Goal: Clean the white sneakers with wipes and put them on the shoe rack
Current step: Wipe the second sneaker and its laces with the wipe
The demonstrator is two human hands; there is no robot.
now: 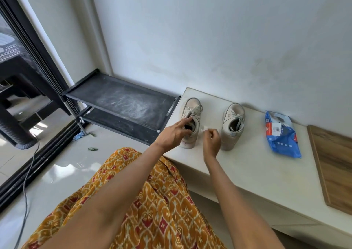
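Wiping looks like the step in hand: the right hand is curled closed around a small white wipe, a corner of it showing past the knuckles, while the left hand reaches to the left sneaker with its index finger stretched out to the tongue and the other fingers bent at the collar, though whether they actually grip the shoe I cannot tell. To do this well, I judge the left hand should take a firm hold inside the collar so the shoe cannot skid on the smooth white counter, and the wipe should be opened out flat instead of staying balled, then drawn along the side and the sole edge. By count: two sneakers, the right sneaker standing untouched just beside the right hand, both with toes toward the wall; one blue wipes packet farther right on the counter; one wooden board at the far right; one black shoe rack with two dusty shelves showing, standing against the counter's left end with no shoes on it yet
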